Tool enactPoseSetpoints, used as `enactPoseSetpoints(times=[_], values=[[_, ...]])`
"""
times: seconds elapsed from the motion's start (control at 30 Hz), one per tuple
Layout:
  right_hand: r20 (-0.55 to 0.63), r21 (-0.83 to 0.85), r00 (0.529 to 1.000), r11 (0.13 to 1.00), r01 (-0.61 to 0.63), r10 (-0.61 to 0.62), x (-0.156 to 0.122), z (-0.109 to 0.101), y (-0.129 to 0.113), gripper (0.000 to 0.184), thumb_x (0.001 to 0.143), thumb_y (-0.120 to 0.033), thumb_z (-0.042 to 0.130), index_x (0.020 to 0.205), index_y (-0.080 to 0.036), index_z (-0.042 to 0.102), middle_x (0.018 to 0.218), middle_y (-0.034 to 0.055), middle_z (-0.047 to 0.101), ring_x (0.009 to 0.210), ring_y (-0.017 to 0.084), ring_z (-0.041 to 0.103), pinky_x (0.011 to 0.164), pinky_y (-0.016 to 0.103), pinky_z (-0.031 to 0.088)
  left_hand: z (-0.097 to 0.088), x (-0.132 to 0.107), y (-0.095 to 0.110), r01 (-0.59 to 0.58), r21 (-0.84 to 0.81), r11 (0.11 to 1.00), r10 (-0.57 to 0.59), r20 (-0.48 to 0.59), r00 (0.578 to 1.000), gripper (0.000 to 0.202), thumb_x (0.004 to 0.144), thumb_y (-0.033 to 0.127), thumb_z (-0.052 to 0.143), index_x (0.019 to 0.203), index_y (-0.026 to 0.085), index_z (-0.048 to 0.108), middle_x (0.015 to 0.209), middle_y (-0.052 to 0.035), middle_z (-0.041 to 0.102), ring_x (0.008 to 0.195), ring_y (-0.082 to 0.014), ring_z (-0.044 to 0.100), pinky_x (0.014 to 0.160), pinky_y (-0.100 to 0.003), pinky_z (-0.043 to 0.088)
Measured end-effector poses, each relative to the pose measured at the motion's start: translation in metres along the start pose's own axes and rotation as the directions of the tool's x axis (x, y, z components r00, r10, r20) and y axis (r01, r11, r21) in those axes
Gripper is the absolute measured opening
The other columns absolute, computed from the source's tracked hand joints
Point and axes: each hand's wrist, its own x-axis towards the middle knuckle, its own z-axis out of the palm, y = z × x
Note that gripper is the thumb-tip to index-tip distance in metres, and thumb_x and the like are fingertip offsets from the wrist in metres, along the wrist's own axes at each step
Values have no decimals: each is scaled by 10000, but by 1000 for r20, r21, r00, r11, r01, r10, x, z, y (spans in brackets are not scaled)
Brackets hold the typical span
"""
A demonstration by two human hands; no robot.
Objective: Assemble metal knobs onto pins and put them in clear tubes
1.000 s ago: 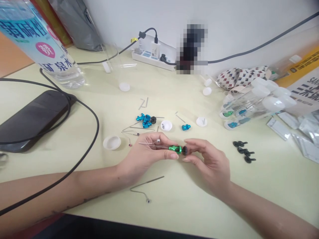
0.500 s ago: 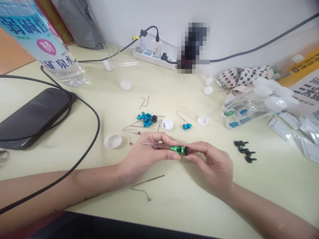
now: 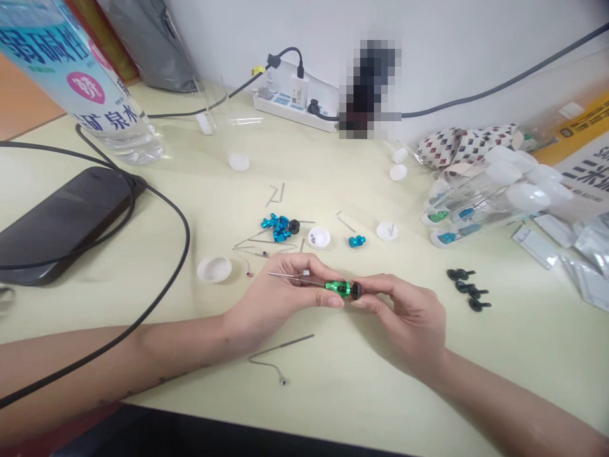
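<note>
My left hand (image 3: 280, 295) pinches a small green metal piece (image 3: 337, 287) that has a thin wire running off to the left. My right hand (image 3: 409, 317) pinches the black cap (image 3: 354, 291) at the green piece's right end. Both hands hover just above the pale yellow table (image 3: 333, 393). Behind them lie a cluster of blue metal pieces (image 3: 276, 227), one single blue piece (image 3: 356, 241), several thin wires and small white caps (image 3: 214, 268). A bent wire (image 3: 280, 355) lies in front of my left hand.
Three black pieces (image 3: 469, 292) lie to the right. Clear tubes with white caps (image 3: 495, 190) are piled at the right, beside plastic packets (image 3: 585, 266). A black phone (image 3: 57, 222), a black cable (image 3: 157, 292) and a water bottle (image 3: 85, 82) stand at the left. A power strip (image 3: 295, 105) lies by the wall.
My right fingers have closed in from an open pose onto the black cap at the end of the green piece. The left hand has hardly moved.
</note>
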Motion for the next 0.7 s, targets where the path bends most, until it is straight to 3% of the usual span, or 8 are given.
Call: enactPoseSetpoints(times=[0.37, 0.7], values=[[17, 18, 1000, 1000, 3, -4, 1, 0, 0, 150, 798, -98, 638, 862, -229, 671, 809, -53, 719, 672, 67, 647, 636, 143, 518, 1, 0, 2, 5, -5, 1000, -5, 9, 1000, 139, 666, 108, 761, 759, 163, 673, 783, 28, 731, 782, -101, 666, 762, -195, 500], [37, 36, 999, 999, -24, 23, -1, -1, 1, 125, 816, -130, 625, 875, -230, 670, 804, -46, 713, 674, 75, 634, 632, 157, 505, 0, 0, 1, -6, 1, 1000, 6, 4, 1000, 144, 668, 114, 763, 772, 166, 678, 786, 30, 732, 786, -97, 665, 771, -189, 504]])
